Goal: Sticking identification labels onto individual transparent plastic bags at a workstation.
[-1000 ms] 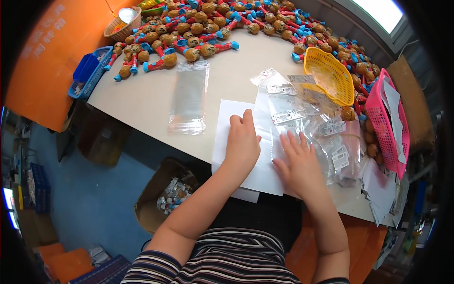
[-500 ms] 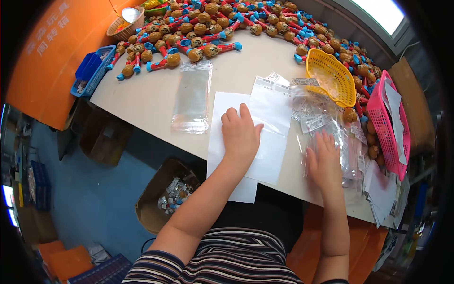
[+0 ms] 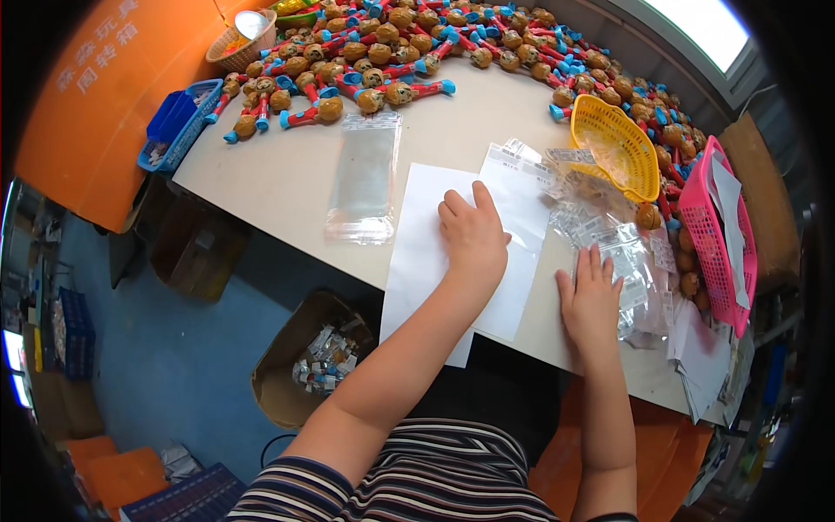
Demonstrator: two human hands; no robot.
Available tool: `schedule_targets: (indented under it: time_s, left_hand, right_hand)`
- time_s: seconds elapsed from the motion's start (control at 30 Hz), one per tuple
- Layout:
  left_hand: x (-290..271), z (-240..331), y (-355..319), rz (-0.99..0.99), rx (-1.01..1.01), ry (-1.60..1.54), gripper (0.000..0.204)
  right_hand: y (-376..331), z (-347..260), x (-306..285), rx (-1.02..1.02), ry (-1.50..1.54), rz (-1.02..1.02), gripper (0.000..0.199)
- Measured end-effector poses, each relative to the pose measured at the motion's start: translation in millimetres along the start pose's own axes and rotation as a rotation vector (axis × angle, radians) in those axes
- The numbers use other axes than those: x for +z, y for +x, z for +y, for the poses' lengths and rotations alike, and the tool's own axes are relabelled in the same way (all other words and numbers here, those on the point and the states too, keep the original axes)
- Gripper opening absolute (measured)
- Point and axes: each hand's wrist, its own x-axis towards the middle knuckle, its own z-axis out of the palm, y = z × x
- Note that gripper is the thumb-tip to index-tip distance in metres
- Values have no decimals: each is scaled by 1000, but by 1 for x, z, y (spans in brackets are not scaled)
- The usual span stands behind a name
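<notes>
My left hand lies over a white paper sheet and the clear plastic bag that overlaps its right side. Its index finger points away from me and the other fingers bend loosely, with the thumb apart. My right hand rests with spread fingers at the left edge of a pile of clear bags with small printed slips; I see nothing gripped in it. To the left of the sheet, a flat stack of clear zip bags lies on the table.
Many brown-headed toys with red and blue handles crowd the table's back and right. A yellow basket, a pink basket and white papers stand right. A blue basket sits left. Below is a carton holding small packets.
My left hand has slid a little to the right over the sheet and bag. My right hand has shifted slightly left off the pile's middle, and the view has turned a little.
</notes>
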Motion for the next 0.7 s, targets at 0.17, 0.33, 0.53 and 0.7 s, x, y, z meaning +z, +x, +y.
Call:
schedule_targets:
  time_s: [0.17, 0.33, 0.53, 0.7]
  left_hand:
    - [5, 3, 8, -89, -12, -143, 72]
    - [-16, -26, 7, 90, 72, -545, 67]
    - [-50, -61, -26, 84, 1, -466, 71]
    - [-67, -79, -32, 278, 103, -248, 81]
  right_hand:
    - [10, 17, 5, -31, 42, 42, 63]
    - [10, 16, -4, -45, 113, -21, 59]
    - [0, -15, -23, -310, 379, 143, 52]
    - [-13, -49, -21, -565, 408, -5, 48]
